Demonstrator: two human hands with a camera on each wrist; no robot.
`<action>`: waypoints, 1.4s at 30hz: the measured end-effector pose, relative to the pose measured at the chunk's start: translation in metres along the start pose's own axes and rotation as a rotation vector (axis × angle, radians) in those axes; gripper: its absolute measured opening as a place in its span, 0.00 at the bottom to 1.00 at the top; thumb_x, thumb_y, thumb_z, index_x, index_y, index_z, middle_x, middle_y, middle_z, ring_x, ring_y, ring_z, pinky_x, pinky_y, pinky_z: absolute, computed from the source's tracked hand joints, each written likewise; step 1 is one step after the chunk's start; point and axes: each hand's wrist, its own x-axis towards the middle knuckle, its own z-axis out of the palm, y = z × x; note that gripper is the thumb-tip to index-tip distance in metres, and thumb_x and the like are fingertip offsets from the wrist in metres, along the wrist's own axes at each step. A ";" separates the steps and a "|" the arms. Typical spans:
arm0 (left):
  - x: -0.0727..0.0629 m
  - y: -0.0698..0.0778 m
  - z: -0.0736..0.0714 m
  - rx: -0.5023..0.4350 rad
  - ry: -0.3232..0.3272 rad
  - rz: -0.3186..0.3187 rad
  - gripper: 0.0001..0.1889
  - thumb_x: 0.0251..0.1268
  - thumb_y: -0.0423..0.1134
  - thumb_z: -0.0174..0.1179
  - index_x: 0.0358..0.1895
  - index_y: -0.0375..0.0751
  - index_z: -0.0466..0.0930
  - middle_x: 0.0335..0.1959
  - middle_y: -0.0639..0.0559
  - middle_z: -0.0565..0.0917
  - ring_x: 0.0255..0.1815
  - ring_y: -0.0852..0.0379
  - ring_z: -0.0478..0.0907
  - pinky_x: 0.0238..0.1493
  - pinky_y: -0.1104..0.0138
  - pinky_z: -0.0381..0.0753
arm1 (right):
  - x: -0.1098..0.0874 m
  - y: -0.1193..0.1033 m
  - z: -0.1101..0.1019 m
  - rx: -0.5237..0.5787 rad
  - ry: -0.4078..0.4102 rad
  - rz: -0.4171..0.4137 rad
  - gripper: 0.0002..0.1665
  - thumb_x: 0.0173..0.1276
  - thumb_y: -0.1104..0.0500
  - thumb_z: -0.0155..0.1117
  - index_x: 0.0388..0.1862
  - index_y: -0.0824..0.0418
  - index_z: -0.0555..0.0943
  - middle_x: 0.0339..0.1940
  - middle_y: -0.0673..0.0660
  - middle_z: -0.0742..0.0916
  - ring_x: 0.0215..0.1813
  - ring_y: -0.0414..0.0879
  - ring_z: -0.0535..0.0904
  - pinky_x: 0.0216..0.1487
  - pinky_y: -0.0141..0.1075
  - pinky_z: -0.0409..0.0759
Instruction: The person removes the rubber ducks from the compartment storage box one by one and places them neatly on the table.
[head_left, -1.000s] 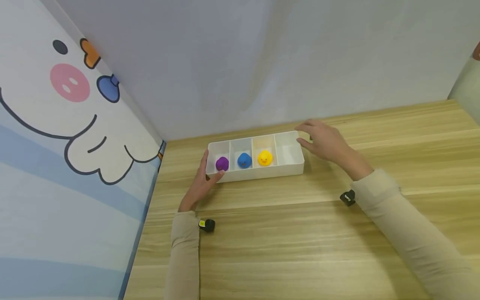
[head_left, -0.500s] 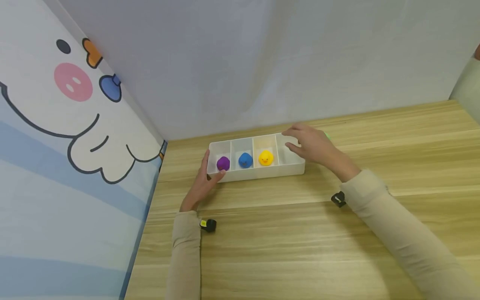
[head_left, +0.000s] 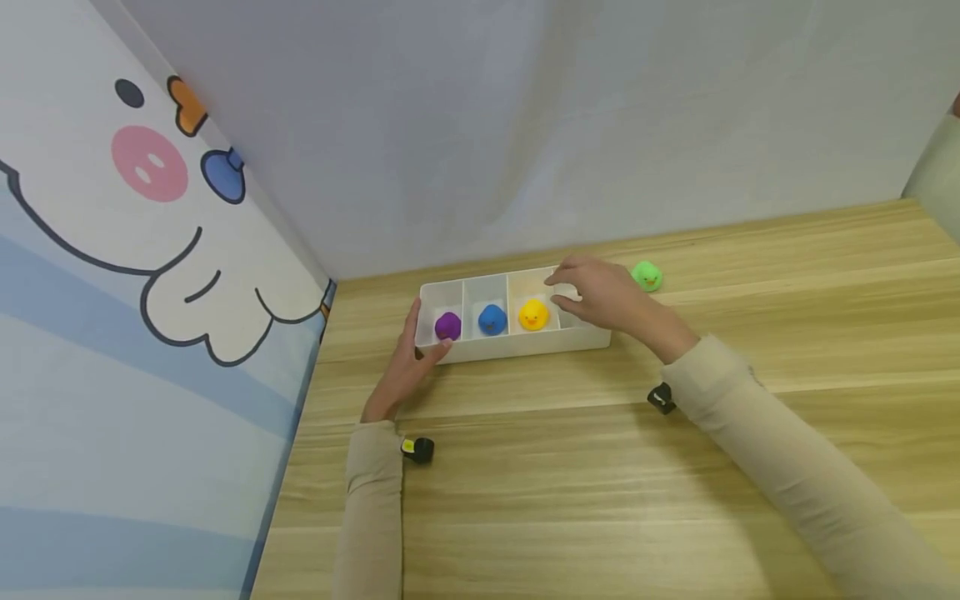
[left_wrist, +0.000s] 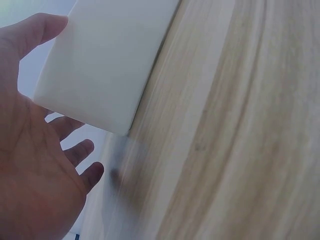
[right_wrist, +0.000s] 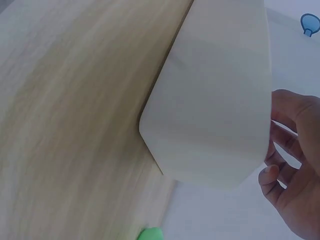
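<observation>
A long white divided box [head_left: 517,346] lies on the wooden table with a purple rubber duck [head_left: 447,326], a blue rubber duck [head_left: 492,319] and a yellow rubber duck [head_left: 533,314] in separate compartments. At its left end, my left hand [head_left: 401,371] grips the front corner, thumb on the front rim and fingers along the end wall. My right hand [head_left: 603,293] hovers over the rightmost compartment with thumb and fingers parted, nothing between them. Its fingertips reach the divider beside the yellow duck. Part of that compartment is hidden under the hand.
A green rubber duck [head_left: 647,276] sits on the table right of the box, behind my right hand. A pale curtain-like wall [head_left: 450,150] rises close behind the box. On the left stands a panel with a cartoon print [head_left: 225,300].
My right hand has moved left from the box's right end to above the rightmost compartment. The green duck, hidden earlier, has come into view. The left hand keeps its place.
</observation>
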 end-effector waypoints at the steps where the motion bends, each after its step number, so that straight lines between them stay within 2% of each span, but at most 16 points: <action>1: 0.000 0.000 0.000 0.000 0.001 0.001 0.51 0.71 0.57 0.60 0.84 0.65 0.31 0.87 0.53 0.35 0.88 0.45 0.33 0.85 0.40 0.37 | 0.001 0.000 0.001 0.000 -0.011 0.001 0.20 0.71 0.52 0.67 0.59 0.58 0.85 0.59 0.59 0.87 0.51 0.54 0.86 0.38 0.46 0.87; 10: 0.002 -0.001 0.001 0.005 0.010 -0.002 0.50 0.72 0.57 0.60 0.84 0.64 0.31 0.87 0.53 0.36 0.88 0.45 0.33 0.86 0.41 0.37 | 0.008 -0.005 0.005 -0.019 -0.059 0.000 0.21 0.71 0.51 0.68 0.59 0.58 0.85 0.61 0.58 0.86 0.57 0.57 0.85 0.48 0.51 0.88; 16: 0.003 0.000 0.003 0.015 0.016 -0.002 0.51 0.71 0.57 0.60 0.84 0.62 0.31 0.87 0.54 0.36 0.88 0.45 0.34 0.86 0.41 0.37 | 0.012 -0.007 0.008 -0.009 -0.079 -0.005 0.21 0.71 0.51 0.68 0.58 0.58 0.86 0.59 0.57 0.87 0.59 0.57 0.84 0.54 0.52 0.87; 24: 0.006 -0.002 0.004 0.019 0.022 -0.008 0.51 0.71 0.57 0.60 0.84 0.62 0.32 0.87 0.53 0.37 0.88 0.44 0.34 0.86 0.41 0.38 | 0.017 -0.007 0.012 0.014 -0.098 0.004 0.21 0.69 0.50 0.70 0.57 0.58 0.87 0.57 0.56 0.88 0.58 0.55 0.85 0.51 0.50 0.87; 32: 0.008 0.000 0.005 0.024 0.030 -0.007 0.51 0.71 0.57 0.60 0.84 0.62 0.32 0.87 0.54 0.37 0.88 0.45 0.34 0.86 0.42 0.38 | 0.023 -0.006 0.016 -0.003 -0.147 0.046 0.23 0.68 0.46 0.70 0.58 0.54 0.86 0.62 0.56 0.87 0.63 0.57 0.83 0.52 0.57 0.86; 38: 0.009 0.001 0.006 0.028 0.034 -0.009 0.50 0.72 0.56 0.59 0.84 0.60 0.31 0.87 0.53 0.37 0.88 0.44 0.34 0.86 0.41 0.37 | 0.028 -0.005 0.019 -0.012 -0.176 0.067 0.24 0.67 0.46 0.71 0.59 0.52 0.86 0.64 0.55 0.86 0.64 0.57 0.82 0.53 0.57 0.85; 42: 0.009 0.001 0.006 0.028 0.038 -0.028 0.51 0.71 0.57 0.60 0.84 0.62 0.32 0.87 0.53 0.37 0.88 0.44 0.35 0.85 0.40 0.38 | 0.031 -0.005 0.019 -0.011 -0.183 0.078 0.25 0.65 0.46 0.74 0.59 0.52 0.86 0.64 0.54 0.86 0.64 0.56 0.83 0.51 0.56 0.85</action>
